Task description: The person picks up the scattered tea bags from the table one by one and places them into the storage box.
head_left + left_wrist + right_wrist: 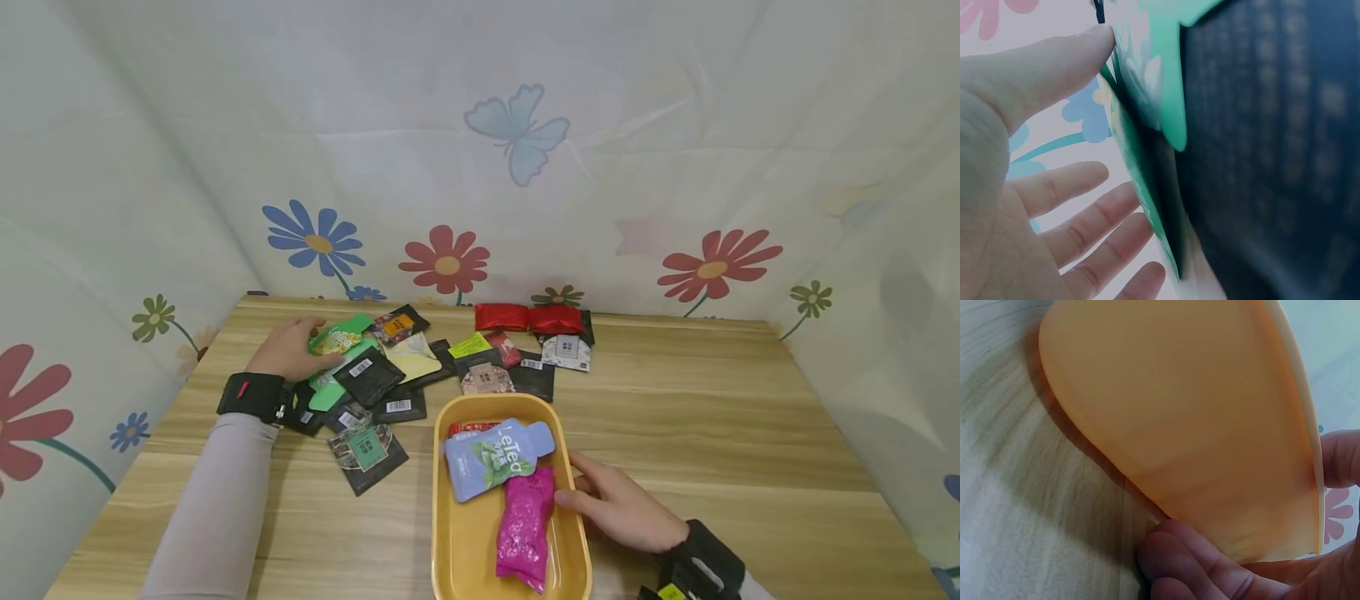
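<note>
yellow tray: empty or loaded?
Loaded. The yellow tray holds a blue spout pouch, a pink packet and a partly hidden red packet.

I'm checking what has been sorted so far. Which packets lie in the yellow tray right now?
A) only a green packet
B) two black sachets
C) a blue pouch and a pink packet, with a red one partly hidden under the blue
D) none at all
C: in the head view the yellow tray holds the blue pouch and the pink packet, with a red packet peeking out beneath the blue one.
</note>
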A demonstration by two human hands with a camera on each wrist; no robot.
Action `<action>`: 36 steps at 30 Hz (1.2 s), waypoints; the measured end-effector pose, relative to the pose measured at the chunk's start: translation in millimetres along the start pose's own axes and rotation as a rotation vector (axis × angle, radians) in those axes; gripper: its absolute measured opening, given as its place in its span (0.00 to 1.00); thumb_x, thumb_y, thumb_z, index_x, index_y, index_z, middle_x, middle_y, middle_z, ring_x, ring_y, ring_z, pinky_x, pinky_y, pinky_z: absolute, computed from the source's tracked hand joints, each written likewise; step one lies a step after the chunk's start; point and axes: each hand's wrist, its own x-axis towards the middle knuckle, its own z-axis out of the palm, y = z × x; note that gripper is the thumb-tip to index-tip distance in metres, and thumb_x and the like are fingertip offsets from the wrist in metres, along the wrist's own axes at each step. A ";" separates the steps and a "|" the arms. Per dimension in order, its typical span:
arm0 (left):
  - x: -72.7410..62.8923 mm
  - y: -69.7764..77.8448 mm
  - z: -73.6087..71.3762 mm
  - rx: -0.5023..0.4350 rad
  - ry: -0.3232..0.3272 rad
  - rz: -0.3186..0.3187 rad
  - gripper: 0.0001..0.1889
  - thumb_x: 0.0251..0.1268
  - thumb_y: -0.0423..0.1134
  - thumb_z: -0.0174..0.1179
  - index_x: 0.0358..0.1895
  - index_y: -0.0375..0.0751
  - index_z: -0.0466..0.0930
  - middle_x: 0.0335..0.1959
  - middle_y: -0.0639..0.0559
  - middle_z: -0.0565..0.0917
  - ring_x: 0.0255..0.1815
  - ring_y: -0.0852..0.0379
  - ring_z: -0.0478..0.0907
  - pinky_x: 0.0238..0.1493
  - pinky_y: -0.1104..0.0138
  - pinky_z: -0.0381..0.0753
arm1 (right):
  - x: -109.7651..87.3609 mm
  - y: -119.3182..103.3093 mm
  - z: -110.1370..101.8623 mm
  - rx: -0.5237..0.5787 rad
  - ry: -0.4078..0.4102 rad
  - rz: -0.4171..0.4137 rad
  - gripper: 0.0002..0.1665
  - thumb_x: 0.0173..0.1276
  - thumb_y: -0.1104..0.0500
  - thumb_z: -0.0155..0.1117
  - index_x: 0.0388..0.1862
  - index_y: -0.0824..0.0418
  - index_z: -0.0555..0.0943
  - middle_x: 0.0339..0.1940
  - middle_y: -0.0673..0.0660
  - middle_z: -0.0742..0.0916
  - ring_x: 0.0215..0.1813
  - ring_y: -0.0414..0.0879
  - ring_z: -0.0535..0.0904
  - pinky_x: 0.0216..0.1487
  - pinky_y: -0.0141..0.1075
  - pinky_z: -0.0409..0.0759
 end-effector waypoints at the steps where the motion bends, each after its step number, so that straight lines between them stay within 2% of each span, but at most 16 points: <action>1: 0.2 -0.2 0.3 -0.002 0.002 0.001 0.49 0.64 0.60 0.68 0.79 0.32 0.60 0.70 0.27 0.71 0.72 0.26 0.65 0.70 0.34 0.67 | 0.2 -0.1 0.1 -0.001 0.001 0.001 0.42 0.80 0.51 0.57 0.82 0.67 0.55 0.45 0.59 0.90 0.36 0.49 0.87 0.34 0.33 0.85; 10: -1.6 -1.0 -1.7 -0.018 0.016 0.000 0.45 0.69 0.59 0.64 0.78 0.32 0.62 0.68 0.27 0.73 0.70 0.27 0.68 0.68 0.34 0.70 | 0.9 -1.3 0.1 -0.009 0.002 0.008 0.42 0.80 0.50 0.58 0.82 0.67 0.55 0.44 0.59 0.89 0.35 0.48 0.85 0.33 0.32 0.83; 15: -2.7 -0.4 -1.5 -0.011 0.018 0.001 0.45 0.66 0.58 0.67 0.78 0.32 0.62 0.69 0.26 0.71 0.71 0.26 0.66 0.69 0.33 0.68 | 0.4 -2.1 0.6 -0.006 0.001 0.006 0.43 0.80 0.51 0.58 0.82 0.68 0.54 0.44 0.59 0.89 0.34 0.49 0.86 0.32 0.32 0.83; 21: 0.1 -4.6 1.5 -0.001 0.038 -0.018 0.47 0.67 0.61 0.65 0.78 0.33 0.61 0.68 0.27 0.73 0.71 0.26 0.66 0.70 0.33 0.67 | 0.4 -3.1 0.5 -0.021 0.005 0.014 0.42 0.80 0.51 0.58 0.82 0.67 0.55 0.43 0.58 0.89 0.34 0.48 0.85 0.32 0.32 0.83; 28: 1.8 -7.3 2.8 -0.009 0.042 -0.026 0.46 0.65 0.60 0.67 0.78 0.34 0.63 0.71 0.28 0.70 0.74 0.25 0.62 0.72 0.32 0.64 | -0.5 -2.4 0.4 -0.011 0.005 0.010 0.43 0.80 0.50 0.58 0.82 0.68 0.54 0.45 0.59 0.89 0.35 0.49 0.86 0.33 0.33 0.84; 36: 3.5 -5.9 3.5 0.019 0.075 -0.014 0.47 0.63 0.59 0.68 0.75 0.29 0.65 0.68 0.27 0.74 0.71 0.27 0.68 0.71 0.35 0.67 | -0.9 -1.7 0.2 0.003 0.003 0.017 0.44 0.80 0.50 0.58 0.83 0.68 0.53 0.48 0.60 0.90 0.37 0.49 0.87 0.34 0.34 0.85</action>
